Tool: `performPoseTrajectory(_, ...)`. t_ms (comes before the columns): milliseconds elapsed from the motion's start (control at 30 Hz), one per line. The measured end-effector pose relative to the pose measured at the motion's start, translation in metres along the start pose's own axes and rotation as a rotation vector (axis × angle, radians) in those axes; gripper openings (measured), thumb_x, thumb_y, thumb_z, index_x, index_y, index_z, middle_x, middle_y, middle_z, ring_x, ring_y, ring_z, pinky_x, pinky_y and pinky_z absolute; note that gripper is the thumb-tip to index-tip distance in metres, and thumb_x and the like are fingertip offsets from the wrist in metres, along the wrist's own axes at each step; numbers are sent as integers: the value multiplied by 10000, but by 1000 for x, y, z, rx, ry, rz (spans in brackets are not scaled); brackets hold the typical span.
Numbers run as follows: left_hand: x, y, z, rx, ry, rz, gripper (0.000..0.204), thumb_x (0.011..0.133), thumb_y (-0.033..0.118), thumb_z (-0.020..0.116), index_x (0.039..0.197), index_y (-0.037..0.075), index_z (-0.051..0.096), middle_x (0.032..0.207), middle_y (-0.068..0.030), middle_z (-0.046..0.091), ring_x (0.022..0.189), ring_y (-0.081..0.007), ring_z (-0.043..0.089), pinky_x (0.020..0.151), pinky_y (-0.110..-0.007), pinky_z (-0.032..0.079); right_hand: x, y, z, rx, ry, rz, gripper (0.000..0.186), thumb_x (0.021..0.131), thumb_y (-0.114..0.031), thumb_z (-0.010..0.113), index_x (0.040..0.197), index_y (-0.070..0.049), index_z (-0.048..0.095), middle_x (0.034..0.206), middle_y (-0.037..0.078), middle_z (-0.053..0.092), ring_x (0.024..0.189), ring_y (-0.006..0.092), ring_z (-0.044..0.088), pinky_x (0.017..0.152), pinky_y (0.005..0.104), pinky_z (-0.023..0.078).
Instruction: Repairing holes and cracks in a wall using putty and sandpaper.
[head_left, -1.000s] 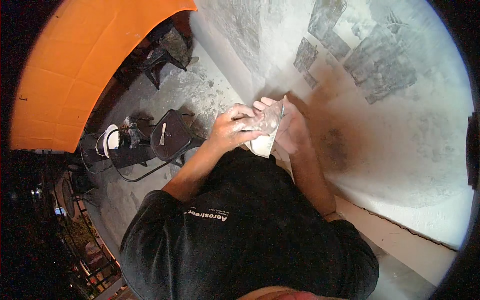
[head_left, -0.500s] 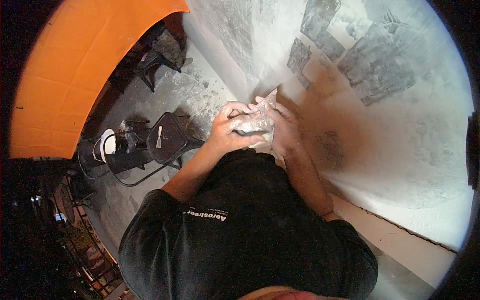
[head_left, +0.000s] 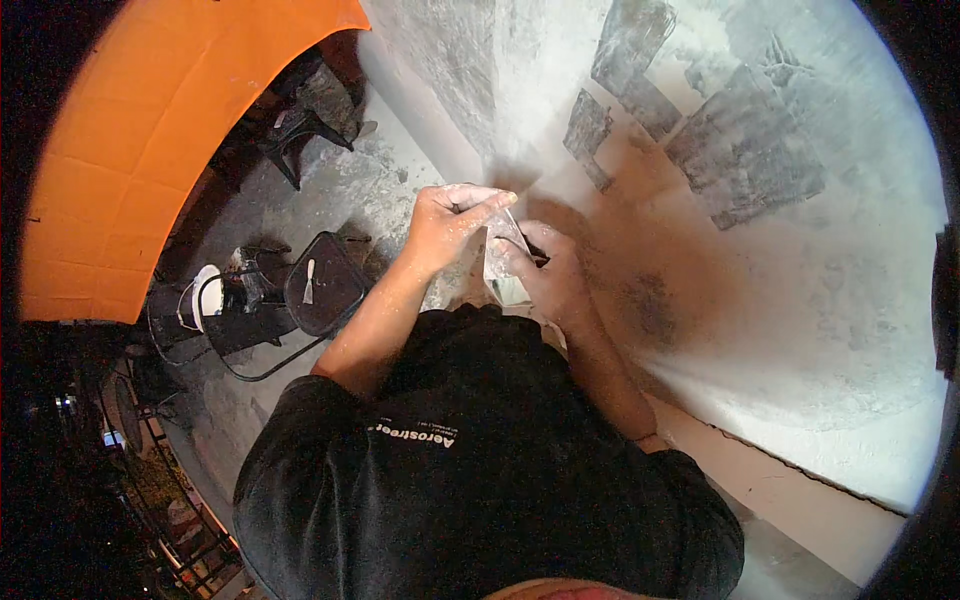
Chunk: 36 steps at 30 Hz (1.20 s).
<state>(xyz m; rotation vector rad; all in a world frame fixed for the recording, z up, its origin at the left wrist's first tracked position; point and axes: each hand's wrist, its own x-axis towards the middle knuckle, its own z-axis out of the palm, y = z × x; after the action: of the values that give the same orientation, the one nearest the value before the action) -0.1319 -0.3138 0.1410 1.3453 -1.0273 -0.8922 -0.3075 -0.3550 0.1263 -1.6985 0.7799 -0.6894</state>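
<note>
In front of my chest I hold a dust-coated, grey-white sheet of what looks like sandpaper (head_left: 497, 262), now standing narrow and upright. My left hand (head_left: 445, 225) is closed, its thumb and fingertips pinched together at the sheet's top corner. Around the sheet's right side, my right hand (head_left: 552, 272) is closed with its thumb pressed on the face. A small pale block-like piece (head_left: 509, 291) shows at the lower end; whether it is joined to the sheet I cannot tell. White dust covers the fingers of both hands.
A whitish wall with dark grey patches (head_left: 745, 150) rises close on the right. To the left, a black metal chair (head_left: 335, 300) bears a putty knife (head_left: 309, 282). Beyond it are a white round container (head_left: 207, 298) and another dark stool (head_left: 300, 140). An orange sheet (head_left: 130, 170) hangs at upper left.
The sheet has turned from a wide, slanting fold to a narrow upright one. My left hand has moved up from its lower side to pinch its top; my right hand has shifted slightly down.
</note>
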Motion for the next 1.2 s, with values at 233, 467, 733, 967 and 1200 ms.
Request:
performPoseTrajectory(233, 5, 14, -14, 107, -5, 89, 117, 863, 75, 732, 931, -17, 756, 855, -57, 740, 744, -88, 644, 702, -241, 510, 0, 0, -7, -33, -29, -67, 163, 896, -72, 666, 1015, 36, 693, 901, 61, 690, 833, 98, 628, 747, 273, 507)
performPoseTrajectory(467, 0, -3, 2, 93, 137, 51, 149, 911, 127, 699, 895, -19, 724, 723, -16, 678, 673, -81, 590, 631, -264, 488, 2, 17, 4, 325, -23, 60, 207, 797, -93, 772, 958, -6, 674, 901, 94, 702, 780, 176, 669, 751, 330, 523)
performPoseTrajectory(733, 4, -7, 11, 322, 195, 172, 278, 969, 181, 635, 798, -36, 659, 634, 10, 554, 627, -54, 469, 559, -263, 416, 0, 5, 2, 201, 55, 23, 254, 778, -64, 780, 981, -1, 640, 953, 116, 698, 889, 189, 690, 783, 315, 556)
performPoseTrajectory(967, 9, 6, 18, 371, 265, 376, 296, 892, 157, 718, 679, -30, 629, 541, -98, 505, 493, -104, 445, 472, -317, 377, 0, -5, -2, 136, 27, 66, 242, 815, -11, 750, 1016, -3, 615, 973, 76, 669, 910, 168, 681, 798, 303, 549)
performPoseTrajectory(1200, 15, -13, 17, 562, 229, 498, 168, 838, 170, 765, 824, 10, 714, 649, -127, 621, 534, -220, 597, 506, -325, 464, 4, 9, -5, 113, 50, -35, 222, 807, -20, 762, 952, -21, 595, 945, 57, 639, 906, 161, 665, 781, 292, 541)
